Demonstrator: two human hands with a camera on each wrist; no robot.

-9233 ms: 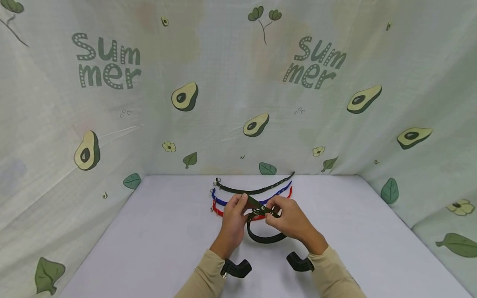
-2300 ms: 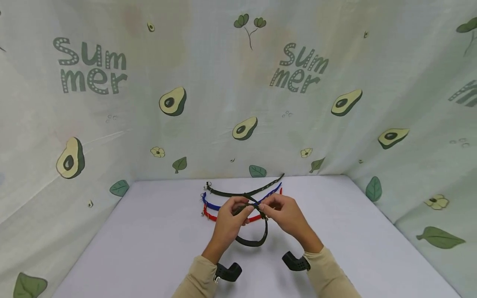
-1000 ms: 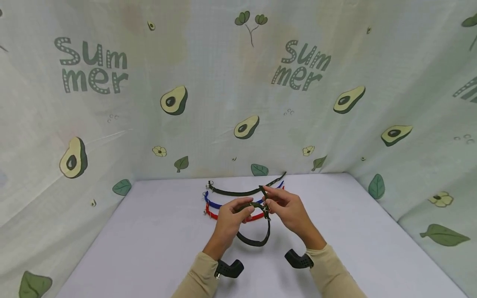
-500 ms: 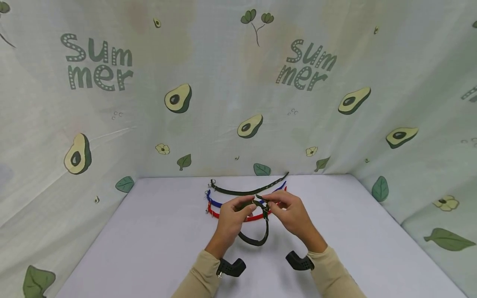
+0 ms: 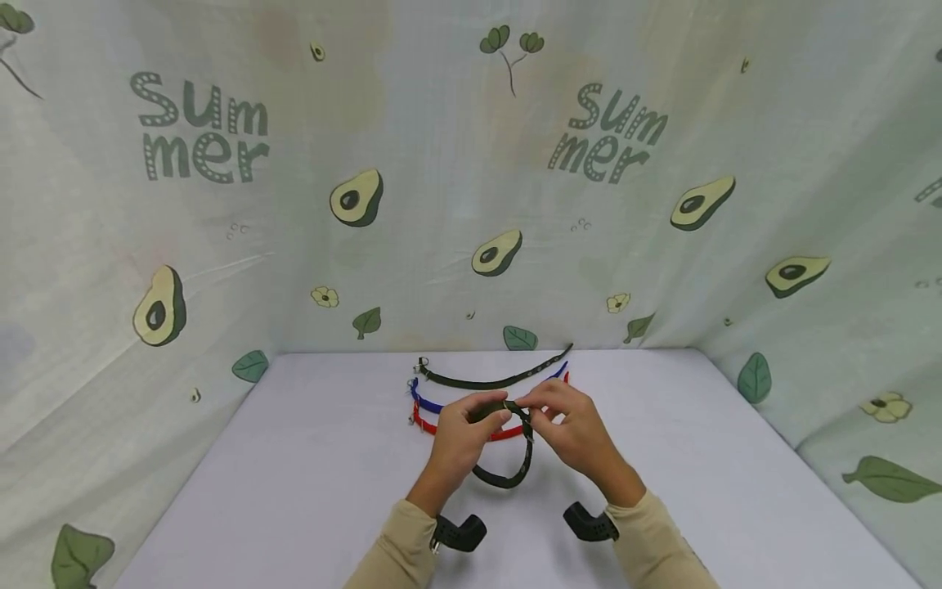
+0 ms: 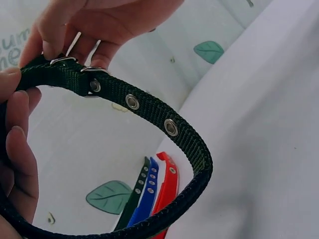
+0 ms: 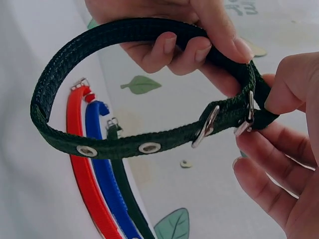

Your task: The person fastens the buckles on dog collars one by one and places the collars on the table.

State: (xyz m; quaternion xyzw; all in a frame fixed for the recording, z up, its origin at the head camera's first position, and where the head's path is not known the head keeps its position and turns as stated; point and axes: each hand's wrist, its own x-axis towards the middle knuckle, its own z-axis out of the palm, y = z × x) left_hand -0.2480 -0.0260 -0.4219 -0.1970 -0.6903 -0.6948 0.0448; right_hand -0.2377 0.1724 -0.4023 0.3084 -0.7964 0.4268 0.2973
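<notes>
Since half a second ago the right hand [image 5: 577, 433] has dropped lower at frame centre, both it and the left hand [image 5: 459, 438] still pinching the dark green collar [image 5: 515, 466] at its buckle [image 7: 227, 122].

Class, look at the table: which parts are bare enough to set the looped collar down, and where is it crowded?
Bare table lies left of the left hand, and more lies right of the right hand toward the curtain. Crowded: the far middle, where the green collar, blue collar and red collar lie side by side, behind the looped collar.
</notes>
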